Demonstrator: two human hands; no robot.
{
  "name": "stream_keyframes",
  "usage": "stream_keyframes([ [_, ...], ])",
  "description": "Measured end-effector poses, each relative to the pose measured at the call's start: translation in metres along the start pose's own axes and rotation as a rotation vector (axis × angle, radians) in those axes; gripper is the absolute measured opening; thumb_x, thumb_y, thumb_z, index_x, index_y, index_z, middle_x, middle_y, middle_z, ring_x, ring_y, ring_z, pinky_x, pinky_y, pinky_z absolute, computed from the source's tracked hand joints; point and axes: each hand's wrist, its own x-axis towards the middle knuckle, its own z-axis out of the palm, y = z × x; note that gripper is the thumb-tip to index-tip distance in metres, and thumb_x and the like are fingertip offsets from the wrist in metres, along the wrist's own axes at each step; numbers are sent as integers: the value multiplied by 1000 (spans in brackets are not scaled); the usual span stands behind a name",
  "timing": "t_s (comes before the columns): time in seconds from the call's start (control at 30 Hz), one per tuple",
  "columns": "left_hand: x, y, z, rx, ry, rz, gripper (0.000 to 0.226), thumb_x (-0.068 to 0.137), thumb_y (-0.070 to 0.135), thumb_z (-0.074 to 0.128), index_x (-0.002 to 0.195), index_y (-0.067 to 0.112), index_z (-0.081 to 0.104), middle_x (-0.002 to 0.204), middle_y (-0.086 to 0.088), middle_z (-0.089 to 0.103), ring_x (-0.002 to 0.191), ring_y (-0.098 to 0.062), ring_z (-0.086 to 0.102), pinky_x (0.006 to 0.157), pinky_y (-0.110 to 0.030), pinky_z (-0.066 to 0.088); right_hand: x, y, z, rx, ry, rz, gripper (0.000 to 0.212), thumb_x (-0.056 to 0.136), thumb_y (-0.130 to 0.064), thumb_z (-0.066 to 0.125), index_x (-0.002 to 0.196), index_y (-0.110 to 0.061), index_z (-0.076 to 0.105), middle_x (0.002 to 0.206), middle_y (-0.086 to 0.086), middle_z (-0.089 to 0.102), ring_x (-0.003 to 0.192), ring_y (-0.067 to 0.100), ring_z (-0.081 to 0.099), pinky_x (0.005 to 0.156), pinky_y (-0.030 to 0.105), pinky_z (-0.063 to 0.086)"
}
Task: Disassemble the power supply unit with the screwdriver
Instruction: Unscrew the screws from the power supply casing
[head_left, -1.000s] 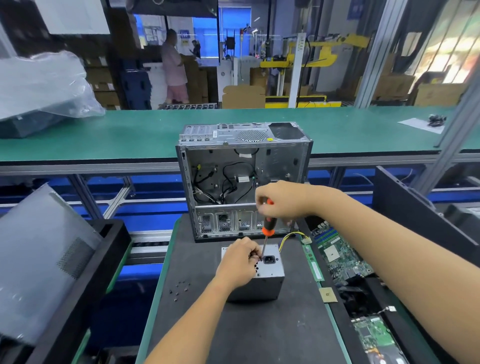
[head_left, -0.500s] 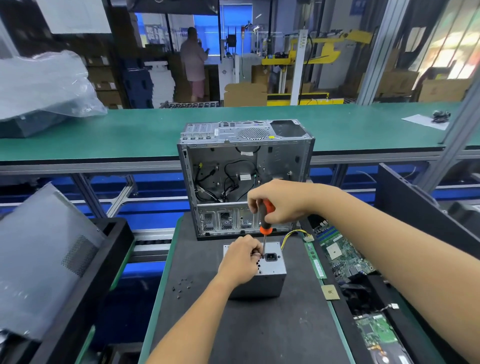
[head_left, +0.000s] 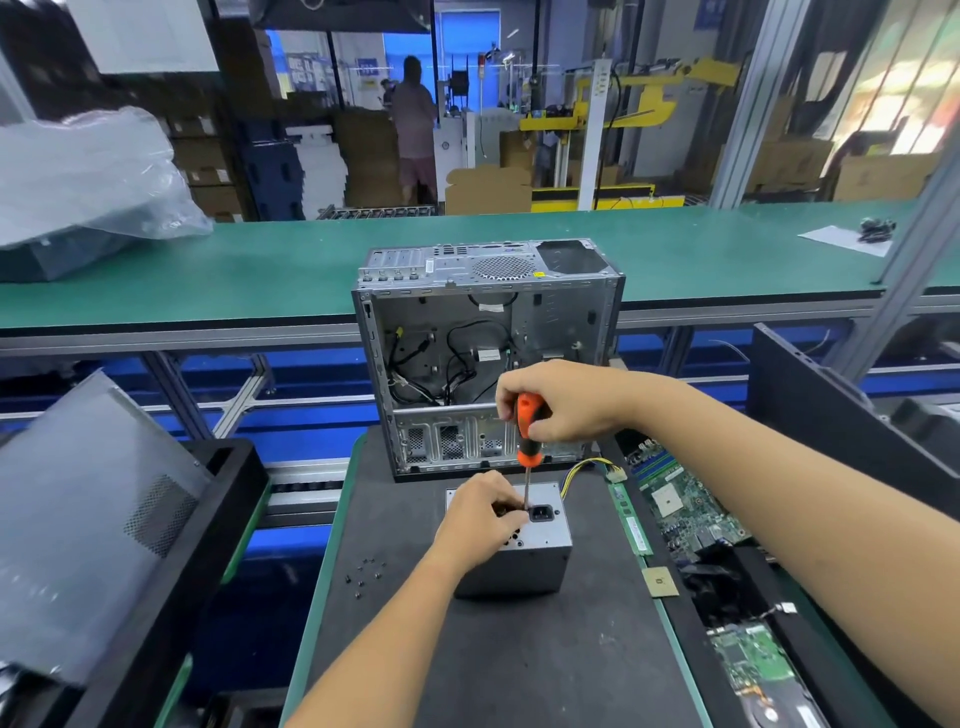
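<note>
A grey metal power supply unit (head_left: 540, 558) stands on the black mat (head_left: 519, 665), its power socket facing up. My right hand (head_left: 563, 402) grips the orange handle of a screwdriver (head_left: 529, 441), held upright with its tip on the unit's top face beside the socket. My left hand (head_left: 480, 519) rests on the unit's top left, its fingers curled around the screwdriver's shaft near the tip. Yellow and black wires (head_left: 584, 467) run from the unit toward the case.
An open computer case (head_left: 488, 353) stands just behind the unit. Several loose screws (head_left: 363, 574) lie on the mat to the left. Circuit boards (head_left: 685, 504), a memory stick (head_left: 635, 525) and a chip (head_left: 660, 582) lie at the right. A black bin (head_left: 171, 561) with a grey panel stands at left.
The screwdriver stays upright on the unit's top; my right hand has shifted a little on the handle. The left hand keeps its place at the tip.
</note>
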Motion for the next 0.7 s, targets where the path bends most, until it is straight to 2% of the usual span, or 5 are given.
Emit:
stream_keyframes([
  [0.13, -1, 1, 0, 11, -6, 7, 9, 78, 19, 71, 84, 19, 77, 82, 17, 57, 82, 6, 52, 71, -2, 34, 5, 0, 4, -325, 101, 192, 41, 95, -57, 43, 83, -19, 49, 76, -2, 52, 75, 23, 54, 58, 34, 38],
  [0.3, -1, 2, -2, 0, -8, 8, 10, 78, 15, 68, 83, 18, 77, 82, 16, 58, 80, 7, 54, 66, -3, 37, 3, -1, -1, -118, -12, 98, 9, 94, -26, 56, 101, -22, 52, 85, -4, 60, 69, 9, 57, 63, 32, 42],
  [0.37, -1, 3, -3, -9, -16, 2, 14, 78, 11, 66, 82, 18, 77, 82, 15, 58, 80, 5, 55, 65, -3, 38, 0, -1, -3, -63, -52, 73, 20, 85, -19, 63, 102, -25, 55, 89, -7, 61, 79, 14, 56, 70, 34, 46],
  [0.53, -1, 2, -2, -35, -20, -19, 17, 78, 8, 65, 85, 18, 78, 81, 15, 57, 77, 0, 56, 64, -4, 38, 8, 3, 6, -361, 108, 230, 46, 94, -58, 43, 76, -17, 50, 76, 3, 59, 70, 22, 58, 56, 32, 40],
  [0.7, -1, 2, -3, -36, -22, -11, 16, 77, 8, 65, 83, 18, 77, 81, 14, 58, 76, 0, 56, 64, -5, 38, 2, 0, -2, -88, -37, 105, 13, 85, -17, 61, 96, -24, 56, 75, -10, 57, 65, 9, 54, 59, 26, 40],
])
